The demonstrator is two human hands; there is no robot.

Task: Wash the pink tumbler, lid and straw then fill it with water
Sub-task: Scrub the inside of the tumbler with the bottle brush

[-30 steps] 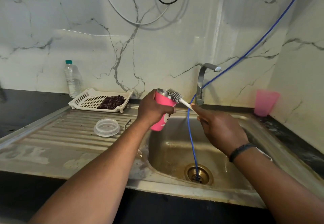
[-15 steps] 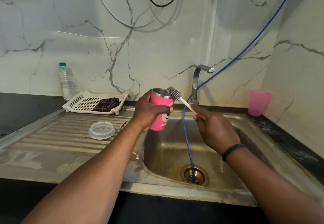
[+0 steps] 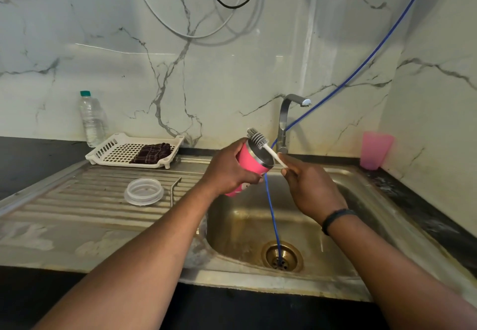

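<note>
While the tumbler is under the brush, the other parts wait at the left of the frame: a clear plastic bottle stands against the wall, a white slotted tray beside it carries a dark checked cloth, and nearer the camera the clear lid and the metal straw lie just beside each other on the ribbed draining board, neither in hand. At centre, the left hand is wrapped closed around the body of the pink tumbler, which is held over the near left edge of the sink basin and tilted with its steel rim toward the right. The right hand is pinched shut on the white handle of the bottle brush, whose grey bristle head sits at the far rim, outside or just at the mouth; whether it touches the steel cannot be told. In my judgement the step is scrubbing the interior, and it would be done well by keeping the tumbler tilted, feeding the head fully to the base, and rotating the cup against the bristles. The tap shows no running water. A blue hose runs down into the drain close to the brush and could snag it. A pink cup stands on the table at the far right, apart from the work.
</note>
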